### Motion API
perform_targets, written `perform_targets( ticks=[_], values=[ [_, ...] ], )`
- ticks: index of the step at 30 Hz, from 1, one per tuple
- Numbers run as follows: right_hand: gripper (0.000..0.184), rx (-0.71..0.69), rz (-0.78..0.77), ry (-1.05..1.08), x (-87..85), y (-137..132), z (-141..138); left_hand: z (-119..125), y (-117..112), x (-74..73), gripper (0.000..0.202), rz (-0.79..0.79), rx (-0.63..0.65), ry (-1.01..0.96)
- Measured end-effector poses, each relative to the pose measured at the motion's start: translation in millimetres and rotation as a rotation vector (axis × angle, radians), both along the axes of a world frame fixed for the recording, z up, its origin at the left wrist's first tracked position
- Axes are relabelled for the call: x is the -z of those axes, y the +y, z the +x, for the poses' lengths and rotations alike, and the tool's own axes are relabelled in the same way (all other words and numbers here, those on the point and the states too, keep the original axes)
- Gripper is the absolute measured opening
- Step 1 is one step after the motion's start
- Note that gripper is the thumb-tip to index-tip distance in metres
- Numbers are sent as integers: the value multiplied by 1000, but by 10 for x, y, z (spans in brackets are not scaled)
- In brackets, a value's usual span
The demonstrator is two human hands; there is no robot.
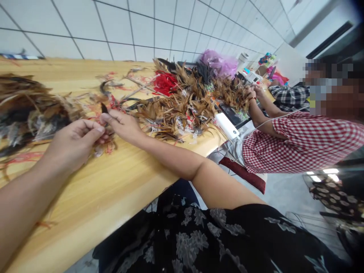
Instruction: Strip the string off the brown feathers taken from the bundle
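My left hand [72, 142] rests on the wooden table [119, 182], its fingers curled and pinched on a small bunch of feathers [105, 142]. My right hand [121, 123] meets it from the right, thumb and fingers pinched on a dark feather [104, 109] that sticks up between them. A heap of brown and black feathers [28, 108] lies just left of my hands. Another big pile of brown feathers [182, 104] with a red tuft [165, 82] lies to the right.
A co-worker in a red checked shirt [301, 142] sits to my right, hands [253, 93] in the feathers. A white power bank [226, 126] with a cable lies at the table edge. A purple bag [218, 62] and clutter sit further back.
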State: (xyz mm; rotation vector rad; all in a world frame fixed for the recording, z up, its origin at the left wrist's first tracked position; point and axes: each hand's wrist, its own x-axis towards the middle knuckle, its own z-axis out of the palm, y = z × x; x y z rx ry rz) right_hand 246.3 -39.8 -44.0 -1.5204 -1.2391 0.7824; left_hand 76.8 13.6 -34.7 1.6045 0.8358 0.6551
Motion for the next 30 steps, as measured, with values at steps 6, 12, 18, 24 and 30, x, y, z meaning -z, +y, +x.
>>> perform_targets(
  ticks=[6,12,18,24,30],
  values=[
    [33,96,-28,-171,-98,-39,-85,77,-112,-168,11,-69,-192,-70],
    [19,205,-26,-372,-100,-20,-100,45,32,-252,31,127,-348,-191],
    [34,269,-90,-537,-261,-133,-220,-16,169,-324,37,175,-372,-195],
    [42,259,-134,-554,-441,-204,-331,-44,223,-646,49,96,-490,-250],
    [50,167,-189,-585,-465,-194,-309,-131,176,-962,44,153,-520,-137]
  ],
)
